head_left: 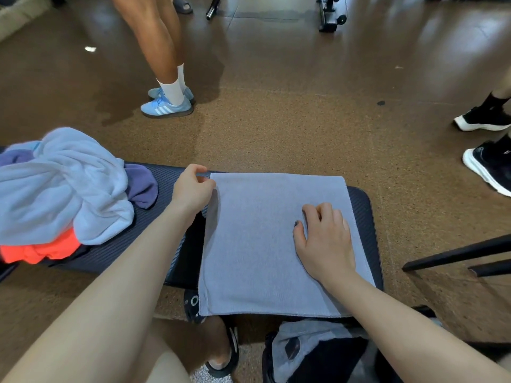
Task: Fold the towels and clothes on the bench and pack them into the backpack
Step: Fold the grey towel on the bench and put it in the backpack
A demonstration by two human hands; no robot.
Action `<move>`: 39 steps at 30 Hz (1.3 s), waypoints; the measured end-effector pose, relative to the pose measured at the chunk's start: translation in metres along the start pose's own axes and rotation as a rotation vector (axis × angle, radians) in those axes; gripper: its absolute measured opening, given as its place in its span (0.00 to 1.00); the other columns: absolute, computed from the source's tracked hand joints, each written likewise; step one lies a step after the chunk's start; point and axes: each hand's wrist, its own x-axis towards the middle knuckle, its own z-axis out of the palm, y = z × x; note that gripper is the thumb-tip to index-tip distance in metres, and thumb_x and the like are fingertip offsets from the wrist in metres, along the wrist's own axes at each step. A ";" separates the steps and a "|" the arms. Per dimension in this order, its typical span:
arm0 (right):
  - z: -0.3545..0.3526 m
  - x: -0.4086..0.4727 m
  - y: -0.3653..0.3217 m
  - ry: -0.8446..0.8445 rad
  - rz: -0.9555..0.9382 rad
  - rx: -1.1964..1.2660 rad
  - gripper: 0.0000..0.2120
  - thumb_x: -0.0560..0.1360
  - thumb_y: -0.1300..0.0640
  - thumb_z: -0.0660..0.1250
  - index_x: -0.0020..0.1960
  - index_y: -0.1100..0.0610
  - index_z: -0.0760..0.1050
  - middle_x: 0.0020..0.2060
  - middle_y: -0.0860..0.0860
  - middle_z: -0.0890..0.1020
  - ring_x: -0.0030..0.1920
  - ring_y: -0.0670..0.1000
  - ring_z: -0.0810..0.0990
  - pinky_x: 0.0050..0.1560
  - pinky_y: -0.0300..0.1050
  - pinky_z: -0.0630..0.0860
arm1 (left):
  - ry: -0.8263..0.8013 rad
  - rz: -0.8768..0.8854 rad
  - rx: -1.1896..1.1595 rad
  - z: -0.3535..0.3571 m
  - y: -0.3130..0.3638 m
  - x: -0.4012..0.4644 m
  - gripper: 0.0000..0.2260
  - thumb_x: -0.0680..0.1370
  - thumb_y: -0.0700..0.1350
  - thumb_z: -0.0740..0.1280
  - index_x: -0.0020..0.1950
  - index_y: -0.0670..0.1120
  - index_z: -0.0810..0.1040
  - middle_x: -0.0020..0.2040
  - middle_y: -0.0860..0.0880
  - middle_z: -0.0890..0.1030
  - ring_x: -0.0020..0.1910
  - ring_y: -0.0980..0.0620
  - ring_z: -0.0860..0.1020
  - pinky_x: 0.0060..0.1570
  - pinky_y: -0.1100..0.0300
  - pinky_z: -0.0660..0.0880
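Observation:
A grey-blue towel [257, 244] lies flat and folded on the right end of the black bench [362, 205]. My left hand [192, 189] pinches the towel's far left corner. My right hand [323, 239] rests on the towel's right half with its fingers loosely curled and holds nothing. On the bench's left end lies a pile: a light blue towel [63, 189] on top, a purple garment [142, 186] beside it and an orange garment [41, 251] beneath. A dark backpack [318, 355] with grey cloth in it sits on the floor under the bench's near edge.
A person in blue sneakers [166, 106] stands on the brown floor beyond the bench. Black shoes [486, 164] of others show at the right edge. A black metal frame [456, 255] juts in at the right. My sandalled foot [221, 355] is below the bench.

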 end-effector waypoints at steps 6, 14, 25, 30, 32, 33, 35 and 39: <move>-0.004 0.001 0.001 -0.051 0.010 0.062 0.12 0.80 0.49 0.61 0.58 0.55 0.73 0.46 0.51 0.70 0.44 0.53 0.68 0.44 0.50 0.70 | -0.012 0.328 0.588 -0.004 -0.008 -0.024 0.15 0.79 0.38 0.61 0.65 0.43 0.68 0.51 0.43 0.72 0.49 0.38 0.75 0.42 0.49 0.70; -0.052 -0.008 0.029 -0.155 0.279 0.390 0.20 0.78 0.56 0.65 0.69 0.55 0.69 0.60 0.54 0.73 0.61 0.56 0.72 0.60 0.54 0.71 | -0.193 0.075 0.833 -0.020 -0.028 -0.118 0.17 0.80 0.54 0.63 0.55 0.45 0.59 0.52 0.43 0.71 0.47 0.39 0.76 0.40 0.50 0.70; -0.094 -0.084 0.061 -0.426 0.477 0.328 0.18 0.80 0.48 0.62 0.64 0.56 0.64 0.56 0.55 0.75 0.50 0.58 0.77 0.50 0.54 0.78 | -0.302 -0.248 0.428 -0.023 -0.046 -0.185 0.17 0.83 0.47 0.63 0.60 0.39 0.60 0.54 0.38 0.79 0.43 0.43 0.82 0.36 0.53 0.78; -0.097 -0.089 0.067 -0.435 0.522 0.448 0.13 0.78 0.56 0.67 0.58 0.52 0.65 0.48 0.53 0.79 0.46 0.55 0.79 0.42 0.48 0.74 | -0.232 -0.217 -0.012 -0.027 -0.039 -0.191 0.09 0.81 0.33 0.60 0.51 0.45 0.62 0.45 0.37 0.79 0.38 0.43 0.84 0.34 0.53 0.83; -0.099 -0.089 0.071 -0.427 0.613 0.548 0.13 0.76 0.58 0.68 0.57 0.54 0.67 0.47 0.54 0.81 0.44 0.55 0.80 0.39 0.46 0.74 | -0.269 -0.219 -0.050 -0.031 -0.045 -0.191 0.10 0.80 0.31 0.59 0.50 0.46 0.63 0.45 0.38 0.77 0.39 0.44 0.83 0.36 0.54 0.82; -0.100 -0.089 0.071 -0.432 0.661 0.611 0.13 0.75 0.60 0.68 0.57 0.54 0.68 0.45 0.55 0.81 0.41 0.54 0.81 0.35 0.44 0.74 | -0.291 -0.223 -0.055 -0.034 -0.048 -0.192 0.10 0.79 0.31 0.59 0.49 0.45 0.65 0.45 0.39 0.77 0.39 0.45 0.83 0.36 0.56 0.81; -0.101 -0.091 0.071 -0.468 0.724 0.710 0.13 0.75 0.64 0.68 0.57 0.57 0.69 0.43 0.57 0.82 0.34 0.53 0.81 0.29 0.42 0.74 | -0.331 -0.229 -0.043 -0.041 -0.053 -0.192 0.09 0.79 0.30 0.60 0.48 0.44 0.68 0.42 0.42 0.77 0.37 0.48 0.81 0.36 0.59 0.80; -0.098 -0.092 0.070 -0.529 0.708 0.712 0.12 0.74 0.68 0.68 0.54 0.59 0.70 0.44 0.59 0.81 0.34 0.55 0.81 0.37 0.50 0.82 | -0.360 -0.224 -0.013 -0.048 -0.059 -0.192 0.09 0.78 0.28 0.62 0.46 0.41 0.73 0.38 0.45 0.74 0.32 0.52 0.75 0.41 0.59 0.77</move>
